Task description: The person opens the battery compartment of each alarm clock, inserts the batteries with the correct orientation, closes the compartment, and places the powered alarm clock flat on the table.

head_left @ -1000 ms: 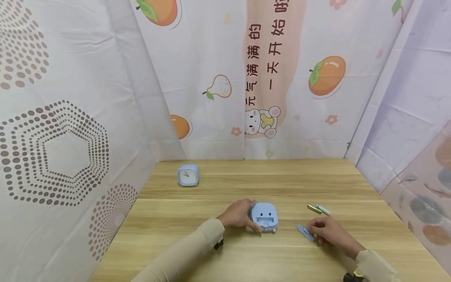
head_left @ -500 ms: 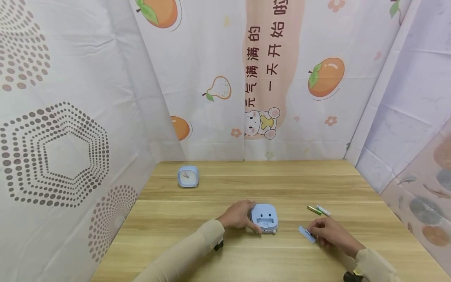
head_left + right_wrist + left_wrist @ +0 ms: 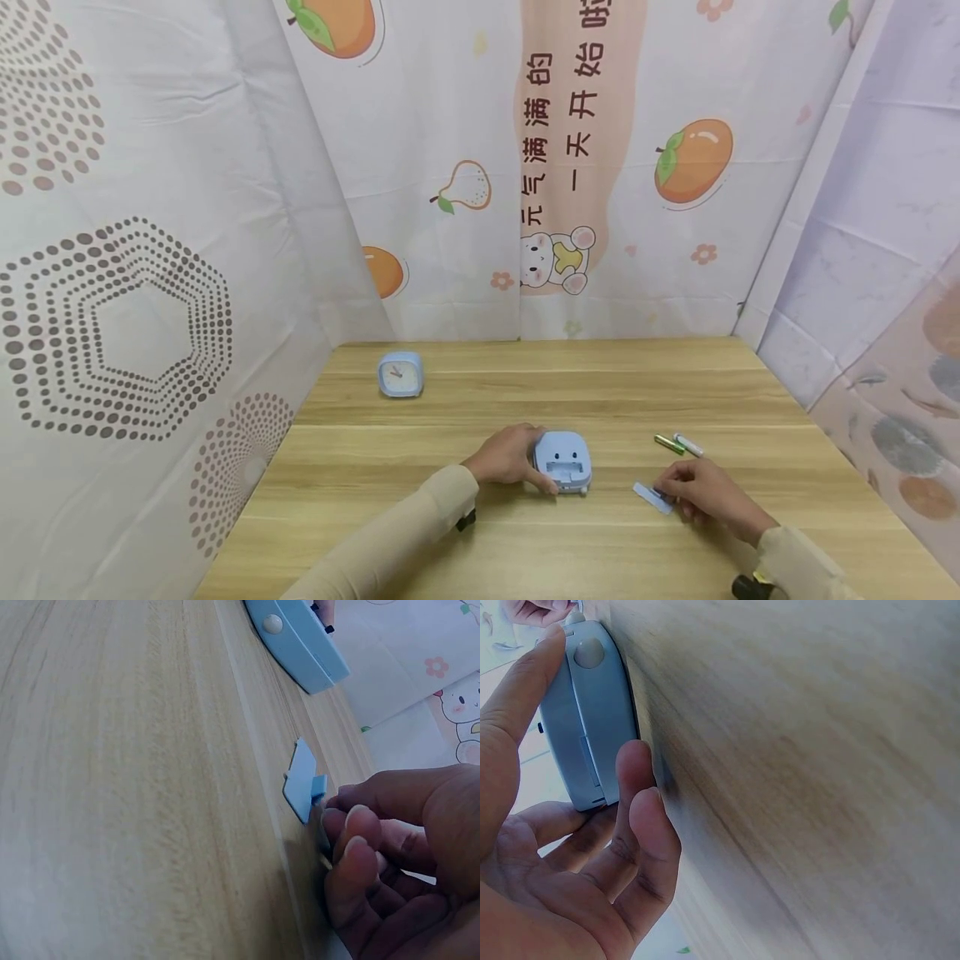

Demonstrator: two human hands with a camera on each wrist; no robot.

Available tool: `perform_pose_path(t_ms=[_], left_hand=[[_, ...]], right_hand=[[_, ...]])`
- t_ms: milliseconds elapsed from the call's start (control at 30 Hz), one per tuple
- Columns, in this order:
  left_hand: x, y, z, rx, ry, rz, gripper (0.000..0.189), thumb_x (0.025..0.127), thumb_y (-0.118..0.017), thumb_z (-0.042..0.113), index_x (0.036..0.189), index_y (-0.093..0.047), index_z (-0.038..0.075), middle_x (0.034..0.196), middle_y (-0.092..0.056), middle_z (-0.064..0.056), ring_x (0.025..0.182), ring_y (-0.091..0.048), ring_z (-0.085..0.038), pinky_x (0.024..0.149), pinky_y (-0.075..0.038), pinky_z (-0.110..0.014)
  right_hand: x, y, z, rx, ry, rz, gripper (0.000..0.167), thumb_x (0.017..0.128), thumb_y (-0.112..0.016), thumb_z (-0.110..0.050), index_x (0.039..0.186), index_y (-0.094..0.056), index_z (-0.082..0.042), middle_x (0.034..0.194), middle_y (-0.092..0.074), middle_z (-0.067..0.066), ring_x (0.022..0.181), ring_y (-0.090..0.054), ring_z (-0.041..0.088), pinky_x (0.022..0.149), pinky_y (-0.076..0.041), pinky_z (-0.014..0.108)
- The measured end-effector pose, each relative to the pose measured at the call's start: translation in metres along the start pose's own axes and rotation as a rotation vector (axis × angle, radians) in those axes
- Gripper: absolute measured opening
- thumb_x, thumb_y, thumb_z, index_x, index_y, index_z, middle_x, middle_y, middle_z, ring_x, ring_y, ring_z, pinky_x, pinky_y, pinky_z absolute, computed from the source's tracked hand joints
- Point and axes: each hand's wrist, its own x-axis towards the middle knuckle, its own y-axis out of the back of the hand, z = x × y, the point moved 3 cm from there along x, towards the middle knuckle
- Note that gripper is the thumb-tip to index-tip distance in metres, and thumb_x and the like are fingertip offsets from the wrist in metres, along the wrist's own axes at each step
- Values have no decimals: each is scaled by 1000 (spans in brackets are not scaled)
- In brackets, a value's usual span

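Note:
A light blue clock (image 3: 562, 458) lies face down on the wooden table, its open battery compartment facing up. My left hand (image 3: 508, 457) grips the clock's left side, thumb along the near edge. From the left wrist view, that thumb lies on the clock's side (image 3: 604, 712) by a round foot, fingers at the other end. To the right, my right hand (image 3: 701, 492) pinches a small blue battery cover (image 3: 651, 497) between thumb and index finger. The cover (image 3: 300, 781) shows a raised tab at the fingertips in the right wrist view, close to the tabletop.
Two batteries, one green and gold (image 3: 669, 444) and one whitish (image 3: 688, 446), lie just beyond my right hand. A second blue clock (image 3: 401, 374) stands at the back left of the table (image 3: 525, 550). Printed curtains (image 3: 450, 100) enclose the back and sides.
The battery cover has turned slightly in my right hand and shifted a little. My left hand and the clock keep their places.

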Motion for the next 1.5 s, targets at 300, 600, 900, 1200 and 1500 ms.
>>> perform_pose_path(t_ms=[300,600,900,1200,1500], left_hand=[[2,-1,-1,10,-1,3,100,68,-92,57,148,-55,11,139,-62,-3,127,-58,-20,106,-47,-37],[2,-3,-2,6,4,2,98,67,-91,59,145,-57,12,132,-64,0,118,-59,-14,101,-49,-33],[0,-5,-2,2,5,5,97,66,-92,59,144,-58,12,130,-65,1,118,-60,-14,101,-49,-34],[0,-3,-1,8,18,-6,103,67,-91,59,149,-53,10,139,-61,-2,127,-57,-18,106,-47,-36],[1,-2,-1,13,17,-3,106,67,-92,58,151,-51,8,141,-61,-4,129,-56,-19,107,-46,-36]], right_hand=[[2,14,-2,-41,15,117,26,99,-69,-25,108,-73,0,82,-62,8,58,-52,12,51,-49,26],[2,37,2,-102,0,303,30,102,-67,-23,115,-71,3,74,-62,8,59,-52,13,53,-50,28],[-4,58,14,-265,-5,474,49,102,-65,-43,122,-69,2,106,-69,19,73,-58,17,59,-46,29],[-5,64,26,-216,-63,420,63,102,-64,-45,137,-55,7,119,-62,26,73,-59,19,59,-53,31],[-3,66,32,-243,-88,412,57,102,-65,-39,134,-58,8,106,-68,17,77,-59,21,58,-52,31]])
